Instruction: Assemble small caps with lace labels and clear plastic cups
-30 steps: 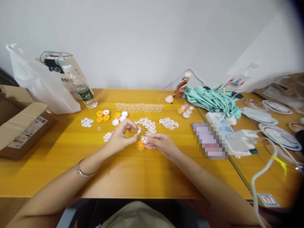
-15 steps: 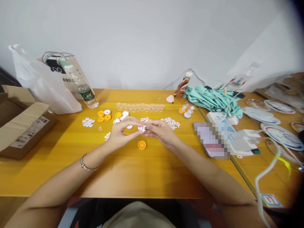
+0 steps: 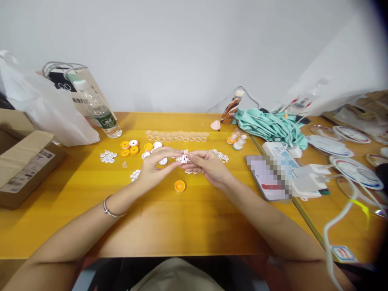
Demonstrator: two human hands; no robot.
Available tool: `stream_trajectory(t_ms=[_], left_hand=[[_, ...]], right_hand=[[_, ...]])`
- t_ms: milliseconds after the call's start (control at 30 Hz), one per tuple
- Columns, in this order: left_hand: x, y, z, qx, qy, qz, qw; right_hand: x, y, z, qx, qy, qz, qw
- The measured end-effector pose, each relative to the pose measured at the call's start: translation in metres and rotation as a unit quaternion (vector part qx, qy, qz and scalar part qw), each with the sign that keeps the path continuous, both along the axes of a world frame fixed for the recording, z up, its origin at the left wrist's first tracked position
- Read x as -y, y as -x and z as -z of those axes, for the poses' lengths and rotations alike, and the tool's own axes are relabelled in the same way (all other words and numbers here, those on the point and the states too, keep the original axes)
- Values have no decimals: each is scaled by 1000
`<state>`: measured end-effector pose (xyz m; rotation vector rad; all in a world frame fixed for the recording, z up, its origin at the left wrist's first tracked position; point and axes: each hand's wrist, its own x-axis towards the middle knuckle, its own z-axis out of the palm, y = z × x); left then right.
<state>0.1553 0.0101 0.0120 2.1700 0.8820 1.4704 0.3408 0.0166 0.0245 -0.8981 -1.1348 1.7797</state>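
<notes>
Plain white wall (image 3: 182,48), glossy yellow wooden table (image 3: 188,218) (a second alongside), even indoor light

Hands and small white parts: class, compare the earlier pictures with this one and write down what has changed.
Both hands rose off the table and met: the left hand and right hand now pinch a white part together above the orange cap, which the right fingers let go of. The cap, piles and bottles stayed put.
</notes>
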Motion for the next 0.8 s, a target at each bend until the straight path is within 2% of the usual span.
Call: stream_trajectory(t_ms=[333,500,800], left_hand=[[1,2,-3,-48,-25,-12,998],[1,2,-2,-42,-22,-13,999],[2,1,2,-32,9,-12,999]], right_hand=[[2,-1,-1,24,-25,-14,999],[7,4,-1,32,-66,22,997],[9,8,4,44,-86,51,994]])
